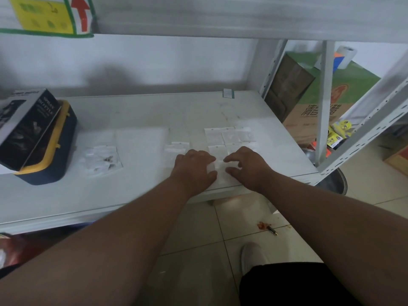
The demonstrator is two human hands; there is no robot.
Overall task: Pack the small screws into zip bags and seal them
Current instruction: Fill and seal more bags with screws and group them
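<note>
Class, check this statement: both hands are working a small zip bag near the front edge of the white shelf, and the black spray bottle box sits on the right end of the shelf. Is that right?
One detail is wrong. The head view shows the spray bottle box on the left end of the shelf, not the right. The left hand and right hand do work a zip bag near the front edge.

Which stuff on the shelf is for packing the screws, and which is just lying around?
For the job:
left hand and right hand, both on one zip bag
filled bags
screw pile

Just lying about:
spray bottle box
yellow-rimmed case
cardboard box
</note>
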